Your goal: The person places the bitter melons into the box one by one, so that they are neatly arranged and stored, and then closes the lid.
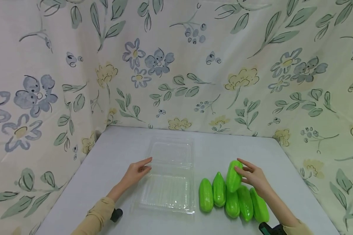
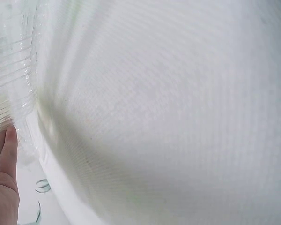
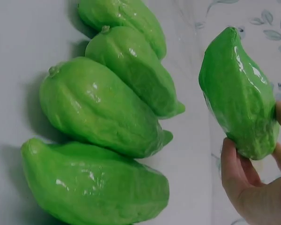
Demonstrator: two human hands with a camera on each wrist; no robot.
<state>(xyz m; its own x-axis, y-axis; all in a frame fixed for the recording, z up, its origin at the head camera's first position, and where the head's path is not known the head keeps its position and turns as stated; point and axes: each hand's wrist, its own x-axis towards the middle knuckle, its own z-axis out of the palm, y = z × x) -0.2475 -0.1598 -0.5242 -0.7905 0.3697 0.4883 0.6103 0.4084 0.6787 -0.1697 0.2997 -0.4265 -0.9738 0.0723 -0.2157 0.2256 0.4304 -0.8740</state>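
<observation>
My right hand grips a glossy green papaya by one end, fingers and thumb around it. In the right wrist view this papaya is raised, its pointed end up. Several more green papayas lie side by side on the table below it. On the left, my left hand reaches to the left edge of a clear plastic clamshell box, which lies unfolded with its lid to the back. Two straight fingers show against the ribbed plastic in the left wrist view.
The white table carries the box at its middle and the papayas to the right. A flowered cloth hangs behind and along both sides. Dark wrist devices sit by both sleeves.
</observation>
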